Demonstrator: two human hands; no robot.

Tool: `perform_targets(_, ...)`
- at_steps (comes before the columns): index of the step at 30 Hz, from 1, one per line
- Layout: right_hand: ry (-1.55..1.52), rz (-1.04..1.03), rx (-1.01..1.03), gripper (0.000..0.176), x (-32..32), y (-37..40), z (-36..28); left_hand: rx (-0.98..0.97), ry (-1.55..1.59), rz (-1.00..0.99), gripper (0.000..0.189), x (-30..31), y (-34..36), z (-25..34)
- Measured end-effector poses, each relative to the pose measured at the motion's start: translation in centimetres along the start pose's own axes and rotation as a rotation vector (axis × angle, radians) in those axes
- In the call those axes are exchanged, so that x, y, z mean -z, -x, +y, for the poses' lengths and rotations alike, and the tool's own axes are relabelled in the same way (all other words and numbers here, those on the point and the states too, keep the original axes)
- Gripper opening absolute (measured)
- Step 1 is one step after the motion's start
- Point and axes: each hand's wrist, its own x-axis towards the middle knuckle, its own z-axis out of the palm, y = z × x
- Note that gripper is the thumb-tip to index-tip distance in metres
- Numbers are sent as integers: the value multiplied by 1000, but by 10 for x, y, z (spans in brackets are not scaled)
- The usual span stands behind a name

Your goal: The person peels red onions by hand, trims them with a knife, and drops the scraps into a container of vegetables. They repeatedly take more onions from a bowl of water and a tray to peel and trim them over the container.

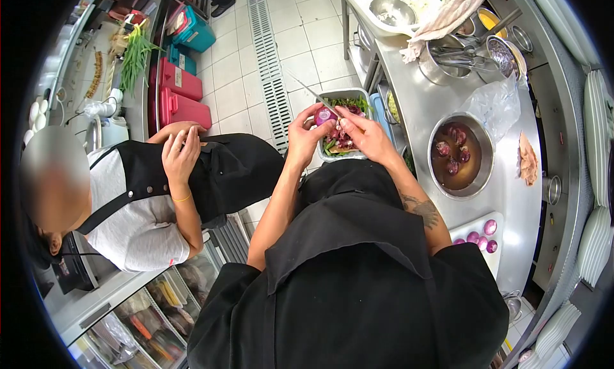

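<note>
The steel counter (422,107) runs along my right. A co-worker (147,196) in a grey shirt and black apron stands on my left with arms folded, well apart from what I'm doing. On the counter sits a steel bowl (430,153) of brownish water with unpeeled onions soaking in it, and nearer me a white tray (470,223) holds several peeled ones.

In front of me is a steel scrap container (348,91) full of skins and green trimmings. Both hands work just above it. My left hand (300,135) has its fingers wrapped around a red onion (324,116). My right hand (368,135) is closed on a thin knife (307,87), the handle hidden in my grip, with the blade lying across the top of the onion.

I judge I'm partway through peeling this one. The next move calls for a shallow cut that lifts only the skin, my left thumb kept out of the blade's path, and the peel falling into the container.
</note>
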Motion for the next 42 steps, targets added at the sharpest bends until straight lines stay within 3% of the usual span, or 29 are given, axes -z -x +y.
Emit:
perform_targets(5,88,73,102,48,-8,2,8,-5,11,-2,56,1,-3,0)
perform_targets(10,150,26,13,47,-6,0,5,16,-71,27,50,2,-5,-4)
perform_targets(13,204,37,-23,45,-7,0,7,15,-55,3,56,4,-8,-5)
perform_targets(17,51,132,6,44,-14,-2,25,119,-11,-9,51,-7,-3,16)
perform_targets(22,-261,199,-223,46,-1,3,42,121,-187,-79,46,-5,-15,12)
perform_targets(24,-506,153,-351,50,4,13,32,46,-201,-151,45,4,-32,-22)
perform_targets(25,-406,235,-431,53,2,15,23,35,-312,-145,46,1,-29,-12)
perform_targets(27,-417,246,-442,58,6,21,51,52,-176,-170,47,-1,-30,-18)
perform_targets(29,-415,236,-488,59,6,30,59,88,-234,-178,46,-5,-28,-9)
perform_targets(31,-436,238,-575,64,2,30,88,101,-198,-195,51,-6,-31,-18)
perform_targets(32,-437,245,-582,65,-1,30,95,9,-271,-173,50,-3,-38,-44)
perform_targets(35,-462,202,-633,68,-5,35,106,360,-187,-174,37,-19,-23,-13)
perform_targets(41,-331,87,-723,69,-6,47,134,449,-109,-238,31,-31,-17,-23)
perform_targets(42,-120,64,-705,72,-6,54,146,394,-159,-262,32,-30,-18,-23)
